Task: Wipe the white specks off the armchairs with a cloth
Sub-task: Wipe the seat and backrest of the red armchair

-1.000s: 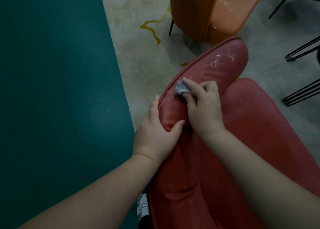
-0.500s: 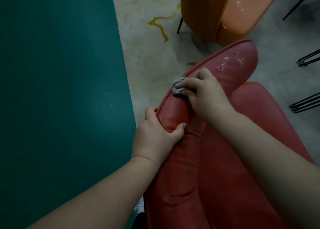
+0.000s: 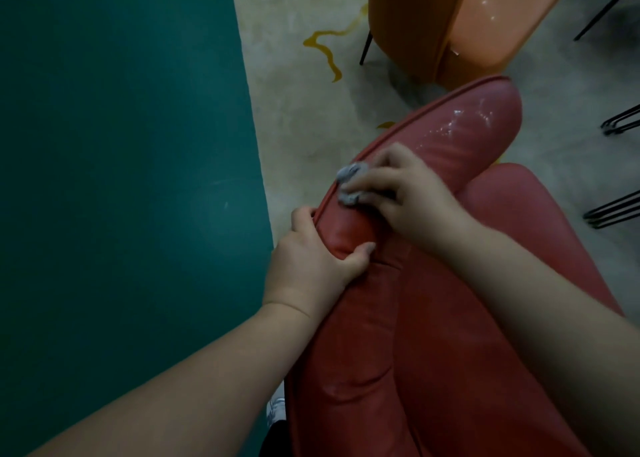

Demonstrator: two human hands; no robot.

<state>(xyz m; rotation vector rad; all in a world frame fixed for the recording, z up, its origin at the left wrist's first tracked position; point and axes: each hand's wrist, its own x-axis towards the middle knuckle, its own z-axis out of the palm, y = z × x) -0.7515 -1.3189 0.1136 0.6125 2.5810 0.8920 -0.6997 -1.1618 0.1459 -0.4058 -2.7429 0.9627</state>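
Note:
A red leather armchair (image 3: 433,335) fills the lower right. Its padded top edge runs up to the right, and white specks (image 3: 460,124) dot its far end. My right hand (image 3: 405,193) presses a small crumpled grey cloth (image 3: 349,183) onto that edge near its left seam, fingers curled over the cloth. My left hand (image 3: 311,259) grips the same edge just below, thumb on top and fingers wrapped round the outer side.
An orange armchair (image 3: 460,16) on thin black legs stands behind the red one. Black wire chair legs (image 3: 616,207) show at the right edge. A dark green floor area (image 3: 121,179) lies left, with pale carpet (image 3: 304,110) between. A white shoe (image 3: 277,408) peeks below.
My right hand has slid the cloth down and left along the top edge, closer to my left hand. My left hand keeps its grip on the edge.

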